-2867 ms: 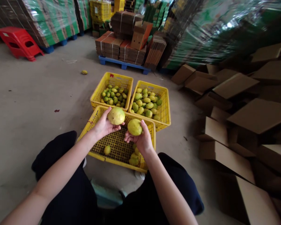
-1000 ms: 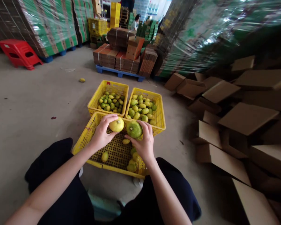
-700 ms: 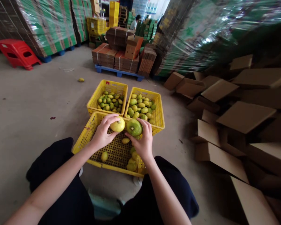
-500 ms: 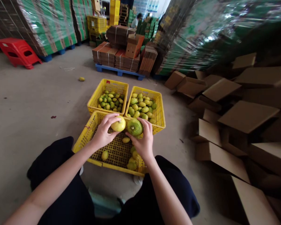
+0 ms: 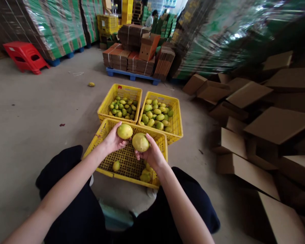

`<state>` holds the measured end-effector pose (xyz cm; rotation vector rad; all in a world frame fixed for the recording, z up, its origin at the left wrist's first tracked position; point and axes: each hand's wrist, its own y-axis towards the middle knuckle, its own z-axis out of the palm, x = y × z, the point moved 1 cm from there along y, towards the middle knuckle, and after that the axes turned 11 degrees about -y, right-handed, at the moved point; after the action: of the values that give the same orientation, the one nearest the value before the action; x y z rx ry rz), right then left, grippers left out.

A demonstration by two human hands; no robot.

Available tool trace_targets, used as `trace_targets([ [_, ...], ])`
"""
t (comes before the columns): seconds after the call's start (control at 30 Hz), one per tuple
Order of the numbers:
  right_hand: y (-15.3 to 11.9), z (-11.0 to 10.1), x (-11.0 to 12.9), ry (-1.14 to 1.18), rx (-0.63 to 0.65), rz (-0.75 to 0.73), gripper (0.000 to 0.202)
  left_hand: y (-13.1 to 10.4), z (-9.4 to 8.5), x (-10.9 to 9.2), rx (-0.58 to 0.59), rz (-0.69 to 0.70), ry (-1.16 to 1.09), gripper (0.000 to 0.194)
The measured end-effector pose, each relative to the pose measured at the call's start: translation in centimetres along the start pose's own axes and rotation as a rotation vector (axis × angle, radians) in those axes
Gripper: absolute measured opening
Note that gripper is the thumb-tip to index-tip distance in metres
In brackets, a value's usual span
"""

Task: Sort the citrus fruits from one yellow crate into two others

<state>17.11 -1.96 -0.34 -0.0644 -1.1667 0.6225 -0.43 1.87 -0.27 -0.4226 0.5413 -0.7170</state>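
Note:
My left hand (image 5: 114, 139) grips a yellow lemon (image 5: 124, 131), and my right hand (image 5: 152, 153) is closed round a larger yellow-green lemon (image 5: 140, 142). Both are held up side by side, a small gap apart, over the near yellow crate (image 5: 128, 159). On that crate's holed floor lies a single lemon (image 5: 116, 165), with a few more lemons (image 5: 145, 176) in the right corner, partly hidden by my right arm. Behind it stand the left crate (image 5: 101, 110) with smaller green and yellow lemons (image 5: 123, 108), and the right crate (image 5: 178, 115) with larger lemons (image 5: 157, 113).
Open cardboard boxes (image 5: 279, 125) pile up at the right. A blue pallet (image 5: 132, 75) bears flattened cartons beyond the crates. A loose lemon (image 5: 91, 84) lies on the floor; a red stool (image 5: 26, 57) stands far left. A person (image 5: 149, 21) is in the background.
Both fruits have been turned in my fingers; the right one now shows a yellower side. My hands sit slightly lower and turned more palm-up. The whole view has shifted a little.

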Motion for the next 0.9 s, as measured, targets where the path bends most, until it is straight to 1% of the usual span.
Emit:
trace_targets([
  [0.2, -0.4, -0.3, 0.7, 0.011, -0.007, 0.022, 0.052, -0.2, 0.3, 0.2, 0.032, 0.025, 0.053, 0.055],
  [0.37, -0.3, -0.8, 0.5, 0.03, -0.014, 0.027, 0.053, -0.2, 0.3, 0.2, 0.023, 0.041, 0.089, 0.054],
  [0.47, -0.1, -0.8, 0.3, 0.038, -0.026, 0.022, 0.052, -0.2, 0.2, 0.3, 0.01, 0.062, 0.118, 0.05],
  [0.53, 0.0, -0.8, 0.3, 0.064, -0.064, 0.018, 0.048, -0.1, 0.1, 0.3, 0.001, 0.095, 0.135, 0.044],
  [0.63, 0.2, -0.9, 0.4, 0.135, -0.173, -0.036, 0.031, -0.1, 0.0, 0.3, -0.014, 0.188, 0.111, 0.026],
  [0.67, 0.3, -1.0, 0.5, 0.158, -0.209, -0.067, 0.025, -0.2, 0.0, 0.2, -0.013, 0.22, 0.084, 0.024],
  [0.7, 0.4, -1.0, 0.6, 0.18, -0.237, -0.103, 0.021, -0.2, 0.0, 0.1, -0.006, 0.245, 0.05, 0.026],
  [0.77, 0.6, -1.1, 0.7, 0.222, -0.255, -0.171, 0.019, -0.4, 0.2, 0.1, 0.038, 0.256, -0.026, 0.034],
  [0.83, 0.9, -1.0, 0.8, 0.268, -0.228, -0.203, 0.02, -0.5, 0.6, 0.1, 0.097, 0.23, -0.085, 0.039],
  [0.9, 1.2, -0.9, 0.6, 0.316, -0.186, -0.202, 0.021, -0.6, 1.0, 0.3, 0.118, 0.199, -0.114, 0.043],
])
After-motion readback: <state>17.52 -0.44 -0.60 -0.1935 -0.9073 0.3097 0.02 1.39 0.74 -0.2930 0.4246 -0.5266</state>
